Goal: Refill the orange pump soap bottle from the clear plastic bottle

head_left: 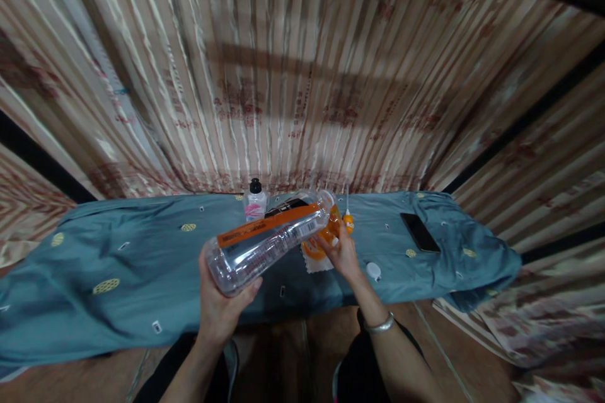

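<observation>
The clear bottle (269,240) was held above the counter (142,264), in front of the person. Its long axis ran obliquely, from the base at the near left to the neck at the far right. The mouth pointed right and toward the curtain (293,75) behind the counter; the base faced the person's left side. The orange label faced upward along the body.

The left hand (220,305) was wrapped around the base end, fingers curled on the outer side and thumb along the near side. The right hand (344,255) was partly closed around an orange translucent container (334,221) at the neck end of the bottle. Contact between the mouth and the container's rim could not be determined.

Below the right hand, an orange-and-white mat (319,262) with a scalloped edge lay on the counter. A white round cap (373,271) lay to the right of the mat, near the front edge. A black phone (420,232) lay farther right, its long axis slanting from far left to near right. A white bottle (255,204) with a black top stood upright beyond the clear bottle.
</observation>
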`<act>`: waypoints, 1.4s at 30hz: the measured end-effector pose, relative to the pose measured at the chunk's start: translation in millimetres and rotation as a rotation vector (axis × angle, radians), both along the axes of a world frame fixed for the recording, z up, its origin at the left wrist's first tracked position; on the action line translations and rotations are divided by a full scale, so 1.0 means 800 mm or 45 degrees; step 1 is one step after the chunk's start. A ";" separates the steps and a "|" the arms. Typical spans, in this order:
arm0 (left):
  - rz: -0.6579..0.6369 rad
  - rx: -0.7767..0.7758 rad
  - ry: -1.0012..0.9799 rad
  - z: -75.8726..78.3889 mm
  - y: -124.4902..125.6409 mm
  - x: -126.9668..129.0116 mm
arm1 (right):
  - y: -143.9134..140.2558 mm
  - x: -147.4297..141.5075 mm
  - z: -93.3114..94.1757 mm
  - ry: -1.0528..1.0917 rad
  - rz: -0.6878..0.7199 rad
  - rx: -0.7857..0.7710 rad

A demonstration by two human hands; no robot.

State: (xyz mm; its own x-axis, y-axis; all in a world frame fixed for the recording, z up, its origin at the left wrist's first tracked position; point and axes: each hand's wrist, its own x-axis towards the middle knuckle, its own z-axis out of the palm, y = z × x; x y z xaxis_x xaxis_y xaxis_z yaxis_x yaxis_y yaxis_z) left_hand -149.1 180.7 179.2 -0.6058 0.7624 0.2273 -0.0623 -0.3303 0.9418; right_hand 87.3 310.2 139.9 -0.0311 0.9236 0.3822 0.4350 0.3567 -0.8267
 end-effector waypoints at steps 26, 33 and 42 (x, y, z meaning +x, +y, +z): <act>0.005 0.113 0.232 0.000 0.003 -0.002 | 0.001 -0.002 -0.004 -0.033 -0.035 0.003; 0.011 0.143 0.197 -0.009 0.008 0.001 | 0.002 0.000 -0.004 -0.098 -0.090 0.014; -0.021 0.128 0.169 0.000 0.006 0.005 | 0.007 0.003 -0.013 -0.086 -0.108 -0.034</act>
